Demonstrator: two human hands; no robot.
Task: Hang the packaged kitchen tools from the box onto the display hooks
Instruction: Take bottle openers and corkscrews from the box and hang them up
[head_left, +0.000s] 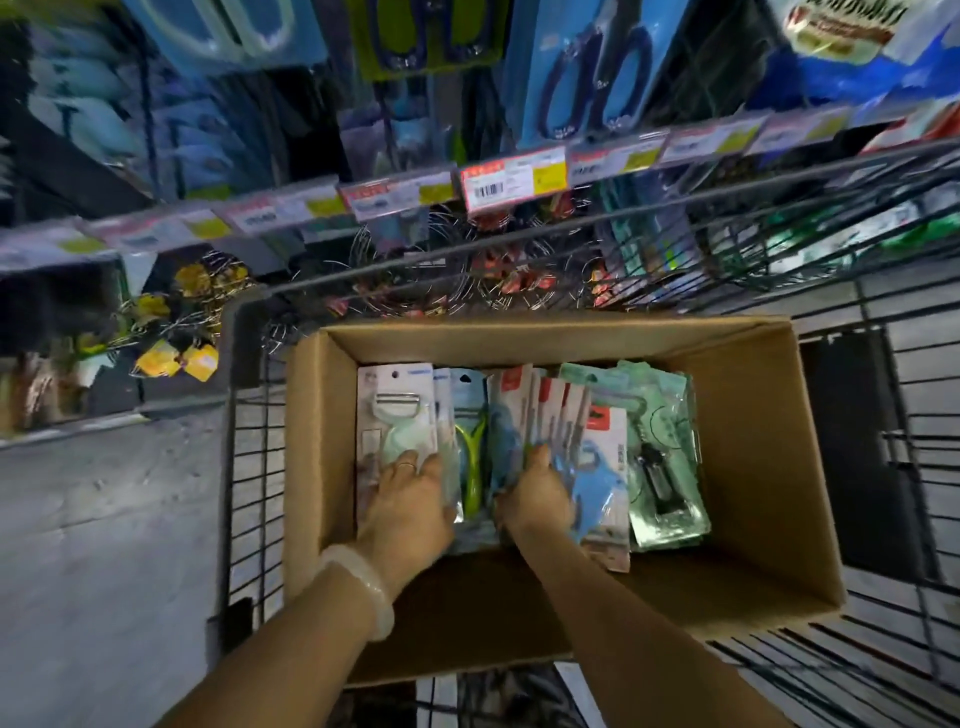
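Observation:
An open cardboard box (753, 426) sits in a wire cart, filled with packaged kitchen tools standing in rows. My left hand (408, 491) rests on the leftmost pack, a white-carded peeler (397, 410), fingers spread over it. A green-handled peeler pack (470, 452) stands between my hands. My right hand (537, 493) reaches down into the red-topped and blue packs (561, 415), its fingers buried among them. Mint-green packs (660, 457) fill the right end of the row. Display hooks with hanging scissors packs (587, 78) are above, blurred.
The black wire cart (249, 467) surrounds the box. A shelf rail with price tags (511, 179) runs across above it. Wire whisks with red tags (493, 270) and yellow-tagged items (176, 353) hang below the rail. Grey floor lies at the left.

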